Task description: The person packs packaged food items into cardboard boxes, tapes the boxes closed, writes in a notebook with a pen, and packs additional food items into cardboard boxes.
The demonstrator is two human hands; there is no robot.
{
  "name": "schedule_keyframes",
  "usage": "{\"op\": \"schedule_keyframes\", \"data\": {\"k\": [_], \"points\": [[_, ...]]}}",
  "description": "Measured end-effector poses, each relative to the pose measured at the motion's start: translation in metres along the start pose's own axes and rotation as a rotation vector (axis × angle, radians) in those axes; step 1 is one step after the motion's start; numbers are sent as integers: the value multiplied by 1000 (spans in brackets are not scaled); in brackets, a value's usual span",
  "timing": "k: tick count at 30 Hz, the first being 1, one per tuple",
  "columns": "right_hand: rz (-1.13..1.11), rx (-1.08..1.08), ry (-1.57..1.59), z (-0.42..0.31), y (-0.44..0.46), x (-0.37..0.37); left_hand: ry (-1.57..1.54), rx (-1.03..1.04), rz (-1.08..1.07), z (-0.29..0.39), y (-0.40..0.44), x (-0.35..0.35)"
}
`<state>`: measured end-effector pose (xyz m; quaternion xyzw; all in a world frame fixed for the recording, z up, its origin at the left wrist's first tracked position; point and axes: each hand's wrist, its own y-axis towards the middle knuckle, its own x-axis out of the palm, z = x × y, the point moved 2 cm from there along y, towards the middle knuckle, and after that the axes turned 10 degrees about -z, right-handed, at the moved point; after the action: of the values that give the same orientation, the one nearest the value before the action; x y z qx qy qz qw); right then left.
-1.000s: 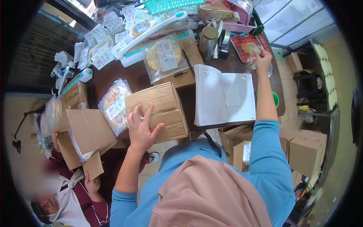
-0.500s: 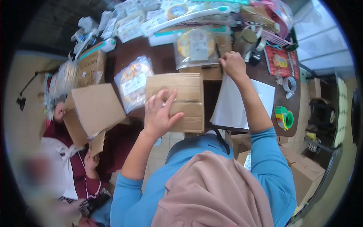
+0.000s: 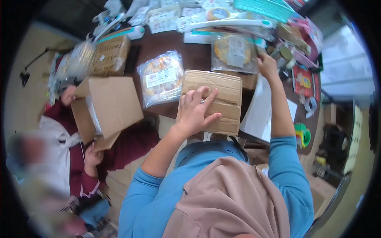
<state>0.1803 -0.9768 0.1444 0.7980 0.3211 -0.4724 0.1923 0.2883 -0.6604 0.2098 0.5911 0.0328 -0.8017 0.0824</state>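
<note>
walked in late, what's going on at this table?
The person's left hand lies spread on top of a closed cardboard box at the table's near edge. Their right hand is curled beside a labelled bag of round, flat food; whether it grips anything is unclear. A second labelled bag lies left of the box, and a notebook lies to its right. On the left, a co-worker holds another carton, its flaps open.

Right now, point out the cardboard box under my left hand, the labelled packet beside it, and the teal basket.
Cardboard box (image 3: 228,105), head view, bare top face.
Labelled packet (image 3: 161,77), head view, white label.
Teal basket (image 3: 265,9), head view, side wall.
</note>
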Motion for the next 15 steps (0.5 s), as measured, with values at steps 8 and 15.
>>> {"op": "schedule_keyframes", "data": {"k": [8,15], "points": [[-35,151,-198,-4,-22,28,22,181,-86,-7,6,-2],[375,703,-390,214,-219,-21,102,88,-74,-4,10,-4]]}}
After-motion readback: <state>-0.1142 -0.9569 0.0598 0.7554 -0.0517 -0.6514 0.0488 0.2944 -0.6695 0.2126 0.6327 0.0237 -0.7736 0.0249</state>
